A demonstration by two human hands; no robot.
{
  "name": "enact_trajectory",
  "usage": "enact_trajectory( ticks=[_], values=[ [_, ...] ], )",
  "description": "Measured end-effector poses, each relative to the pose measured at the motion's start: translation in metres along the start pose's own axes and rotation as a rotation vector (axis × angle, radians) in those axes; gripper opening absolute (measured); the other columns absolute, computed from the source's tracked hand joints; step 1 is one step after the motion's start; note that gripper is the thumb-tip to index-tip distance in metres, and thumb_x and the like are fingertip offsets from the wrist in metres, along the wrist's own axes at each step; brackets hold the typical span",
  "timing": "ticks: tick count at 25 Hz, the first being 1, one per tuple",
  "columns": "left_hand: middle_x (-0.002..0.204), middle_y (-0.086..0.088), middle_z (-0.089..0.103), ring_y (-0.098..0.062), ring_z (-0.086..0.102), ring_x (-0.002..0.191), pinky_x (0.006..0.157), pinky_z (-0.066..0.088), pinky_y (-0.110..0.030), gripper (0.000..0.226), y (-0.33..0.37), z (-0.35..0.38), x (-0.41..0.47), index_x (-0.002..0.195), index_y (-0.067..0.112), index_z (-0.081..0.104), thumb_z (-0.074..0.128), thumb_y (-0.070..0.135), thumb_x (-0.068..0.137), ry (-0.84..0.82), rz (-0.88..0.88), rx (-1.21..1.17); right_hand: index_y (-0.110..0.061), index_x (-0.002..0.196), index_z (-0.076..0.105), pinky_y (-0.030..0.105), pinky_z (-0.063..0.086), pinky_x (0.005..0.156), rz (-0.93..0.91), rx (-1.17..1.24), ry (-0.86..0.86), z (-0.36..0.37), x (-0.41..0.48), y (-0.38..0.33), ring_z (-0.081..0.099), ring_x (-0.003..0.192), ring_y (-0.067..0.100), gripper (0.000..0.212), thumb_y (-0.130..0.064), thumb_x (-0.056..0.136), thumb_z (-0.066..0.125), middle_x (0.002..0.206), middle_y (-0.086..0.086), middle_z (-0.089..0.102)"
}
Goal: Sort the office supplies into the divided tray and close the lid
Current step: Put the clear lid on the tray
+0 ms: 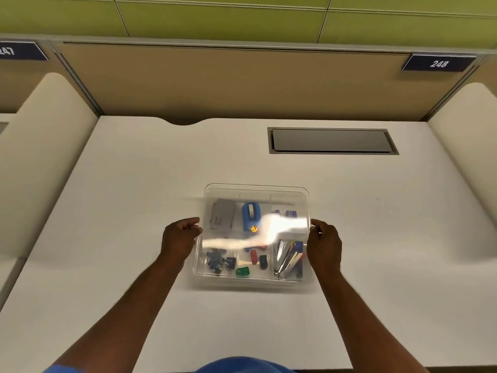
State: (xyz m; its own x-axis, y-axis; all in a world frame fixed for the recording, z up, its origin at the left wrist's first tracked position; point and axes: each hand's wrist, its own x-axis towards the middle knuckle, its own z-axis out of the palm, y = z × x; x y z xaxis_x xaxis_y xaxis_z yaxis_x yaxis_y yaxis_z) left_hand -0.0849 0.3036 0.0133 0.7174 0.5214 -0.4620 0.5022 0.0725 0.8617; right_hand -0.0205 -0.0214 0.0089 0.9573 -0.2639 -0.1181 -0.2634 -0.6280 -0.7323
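A clear divided tray (252,281) sits in the middle of the white desk. A clear lid (255,188) lies over it, blurred and glinting with glare. My left hand (179,239) grips the lid's left edge and my right hand (324,242) grips its right edge. Through the lid I see a grey box (222,214), a blue tape dispenser (250,215), dark binder clips (220,262), small red, black and green items (254,261), and staplers (289,258) at the right. Whether the lid is seated flat on the tray I cannot tell.
The white desk (134,197) has a grey recessed cable hatch (332,141) at the back right. Beige partitions stand at the back and both sides, with a sign reading 248 (439,63).
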Motion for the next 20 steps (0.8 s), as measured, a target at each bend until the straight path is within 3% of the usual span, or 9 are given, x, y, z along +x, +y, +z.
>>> enact_trajectory(
  ticks=[5,20],
  values=[
    [0.092,-0.006,0.071,-0.017,0.064,0.079,0.066,0.053,-0.027,0.030,-0.002,0.000,0.009,0.114,0.010,0.071,0.070,0.000,0.085,-0.018,0.003,0.053,-0.015,0.127,0.065,0.031,0.046,0.095,0.035,0.006,-0.014,0.006,0.000,0.002,0.061,0.114,0.028,0.031,-0.016,0.099,0.052,0.123,0.012,0.063],
    [0.095,-0.010,0.072,-0.016,0.067,0.080,0.057,0.052,-0.022,0.027,-0.013,-0.007,0.007,0.108,0.015,0.072,0.070,0.001,0.085,-0.056,-0.015,0.074,-0.013,0.125,0.067,0.022,0.039,0.088,-0.015,-0.075,0.027,0.009,-0.004,0.007,0.062,0.112,0.025,0.030,-0.015,0.099,0.052,0.124,0.009,0.063]
  ],
)
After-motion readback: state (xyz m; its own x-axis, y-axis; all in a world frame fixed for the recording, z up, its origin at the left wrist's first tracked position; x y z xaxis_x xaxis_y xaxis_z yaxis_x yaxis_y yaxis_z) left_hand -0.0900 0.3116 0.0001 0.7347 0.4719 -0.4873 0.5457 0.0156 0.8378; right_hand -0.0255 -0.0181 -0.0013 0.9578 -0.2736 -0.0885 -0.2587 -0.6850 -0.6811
